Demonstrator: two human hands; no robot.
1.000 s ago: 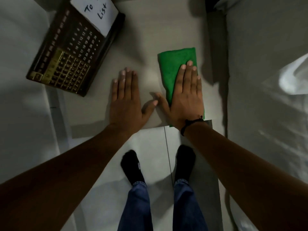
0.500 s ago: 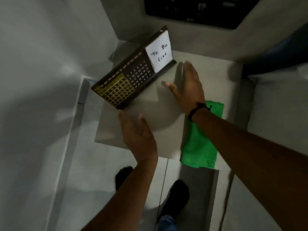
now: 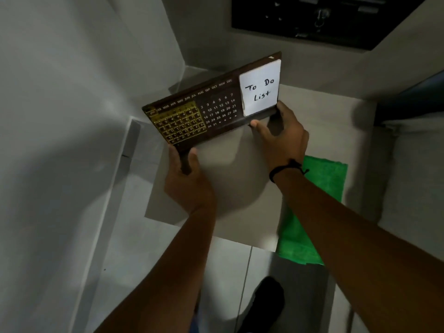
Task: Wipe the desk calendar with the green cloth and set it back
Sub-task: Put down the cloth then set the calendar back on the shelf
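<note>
The dark brown desk calendar [image 3: 217,109], with gold date tiles on its left and a white "To Do List" note on its right, is held up above the small grey table [image 3: 230,188]. My left hand [image 3: 187,179] grips its lower left corner. My right hand [image 3: 281,138] grips its lower right edge under the note, thumb in front. The green cloth [image 3: 319,188] lies flat on the table's right side, partly hidden under my right forearm and hanging over the front edge.
White walls close in on the left and behind the table. A dark panel [image 3: 324,18] hangs at the top right. A pale surface [image 3: 413,188] lies to the right of the table. My dark-socked foot [image 3: 266,301] stands on the tiled floor below.
Both hands left the table and cloth, reached forward and took hold of the calendar. The calendar has risen off the table and is tilted toward me.
</note>
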